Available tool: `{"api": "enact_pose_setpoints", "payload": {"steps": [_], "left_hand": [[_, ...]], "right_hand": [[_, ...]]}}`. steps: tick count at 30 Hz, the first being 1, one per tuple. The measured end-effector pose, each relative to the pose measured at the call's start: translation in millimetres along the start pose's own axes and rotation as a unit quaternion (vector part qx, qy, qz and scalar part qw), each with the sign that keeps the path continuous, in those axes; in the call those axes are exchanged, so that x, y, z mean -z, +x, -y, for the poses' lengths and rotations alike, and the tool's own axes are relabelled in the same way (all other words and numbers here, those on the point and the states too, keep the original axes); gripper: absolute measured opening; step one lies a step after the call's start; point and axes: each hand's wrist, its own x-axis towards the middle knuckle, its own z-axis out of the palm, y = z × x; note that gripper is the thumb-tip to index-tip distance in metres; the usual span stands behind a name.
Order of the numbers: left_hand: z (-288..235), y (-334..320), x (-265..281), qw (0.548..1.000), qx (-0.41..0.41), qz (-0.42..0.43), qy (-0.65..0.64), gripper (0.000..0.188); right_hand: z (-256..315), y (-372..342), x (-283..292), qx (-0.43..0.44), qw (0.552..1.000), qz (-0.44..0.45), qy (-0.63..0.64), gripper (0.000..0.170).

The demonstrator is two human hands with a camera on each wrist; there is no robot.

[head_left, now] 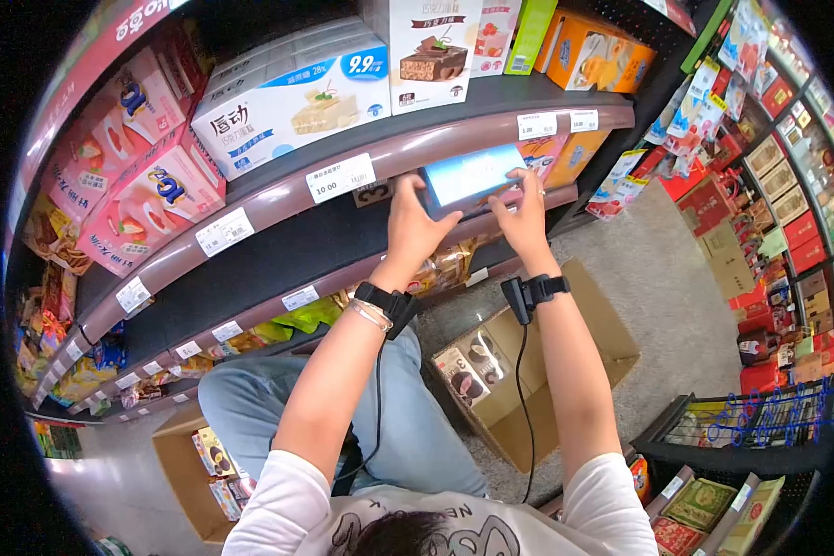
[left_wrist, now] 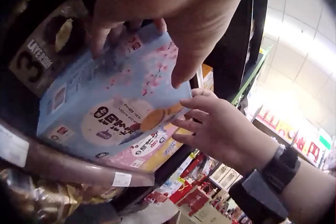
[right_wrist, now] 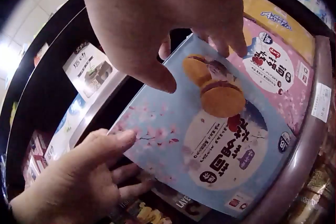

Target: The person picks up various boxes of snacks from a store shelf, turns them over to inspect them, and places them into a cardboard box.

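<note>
A light-blue snack box (head_left: pixel 463 181), printed with pink blossoms and round sandwich cakes, sits on a lower shelf between my two hands. My left hand (head_left: pixel 415 222) grips its left side, the thumb along the near face and the fingers over the far edge. On the other side my right hand (head_left: pixel 525 221) holds the box by its right end, with thumb and fingers astride a corner. Beside it on the right stand a pink box (right_wrist: pixel 273 69) and a yellow box (right_wrist: pixel 281 22). To its left, deeper in, is a dark box marked 3 (left_wrist: pixel 39 58).
The shelf edge (head_left: pixel 278 199) above carries price tags and bears white cake boxes (head_left: pixel 296 93) and pink boxes (head_left: pixel 153 199). Below hang packaged snacks (head_left: pixel 306 317). An open carton (head_left: pixel 612 324) stands on the floor at right, another carton (head_left: pixel 171 445) at left.
</note>
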Motion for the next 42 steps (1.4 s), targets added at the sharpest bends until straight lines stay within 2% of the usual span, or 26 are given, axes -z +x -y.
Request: {"api": "enact_pose_setpoints", "payload": {"steps": [2,4,5,6,7,8,10,15,18,20,22,25,28,34,37,40,41,42], "left_hand": [[5.8,0.5,-1.4,0.998,-0.03,-0.05,-0.012,0.082],[-4.8,-4.5,8.7,0.996,-0.051,-0.025,0.066,0.08],[-1.8,-6.9,12.0,0.993,-0.062,-0.016,0.1,0.078],[-1.3,-9.8,15.3,0.988,-0.073,-0.005,0.134,0.076],[-1.8,-13.0,16.9,0.997,-0.031,0.0,0.066,0.071],[-1.9,-18.2,20.0,0.999,-0.027,0.003,0.041,0.07],[-8.7,-28.9,31.7,1.0,-0.018,0.007,-0.009,0.069],[-47.4,-48.2,71.1,0.993,-0.038,0.01,-0.11,0.072],[-56.4,-55.6,81.0,0.946,0.024,0.006,-0.323,0.071],[-69.8,-59.1,92.1,0.891,0.121,0.037,-0.436,0.068],[-71.7,-63.5,96.7,0.857,0.181,0.046,-0.48,0.065],[-65.7,-70.4,97.8,0.819,0.231,0.053,-0.522,0.062],[-63.9,-75.0,100.0,0.805,0.239,0.071,-0.539,0.063],[-55.5,-76.4,103.6,0.799,0.227,0.107,-0.547,0.056],[-57.8,-77.1,102.1,0.789,0.233,0.087,-0.561,0.052],[-62.0,-75.5,95.0,0.849,0.24,0.074,-0.465,0.05],[-66.4,-78.6,90.4,0.898,0.221,0.08,-0.371,0.062],[-67.5,-86.0,78.6,0.928,0.155,0.063,-0.334,0.09]], "right_hand": [[-2.2,-8.1,4.6,-0.062,0.996,0.006,0.059,0.053],[6.5,-18.3,10.4,-0.135,0.978,0.016,0.159,0.055],[8.7,-21.7,11.9,-0.104,0.987,0.003,0.124,0.059],[15.1,-25.9,12.8,-0.123,0.979,0.008,0.162,0.061],[22.5,-30.7,13.3,-0.141,0.97,0.013,0.2,0.062],[29.5,-35.0,14.1,-0.16,0.958,0.017,0.237,0.063],[38.2,-39.7,16.6,-0.153,0.96,0.023,0.235,0.064],[69.6,-49.9,32.5,-0.129,0.96,0.031,0.245,0.063],[91.9,-58.6,43.8,-0.126,0.941,0.063,0.307,0.066],[108.5,-65.8,51.0,-0.16,0.913,0.108,0.36,0.067],[111.2,-75.2,54.9,-0.194,0.889,0.145,0.388,0.068],[102.2,-89.4,57.9,-0.228,0.871,0.182,0.395,0.068],[95.8,-100.4,62.4,-0.281,0.846,0.207,0.403,0.072],[100.3,-99.4,71.9,-0.307,0.831,0.241,0.397,0.078],[106.6,-98.9,73.4,-0.254,0.87,0.227,0.357,0.07],[122.7,-104.4,65.5,-0.245,0.9,0.164,0.322,0.066],[116.1,-111.2,57.4,-0.215,0.933,0.122,0.263,0.066],[119.9,-113.6,53.1,-0.204,0.948,0.092,0.227,0.066]]}}
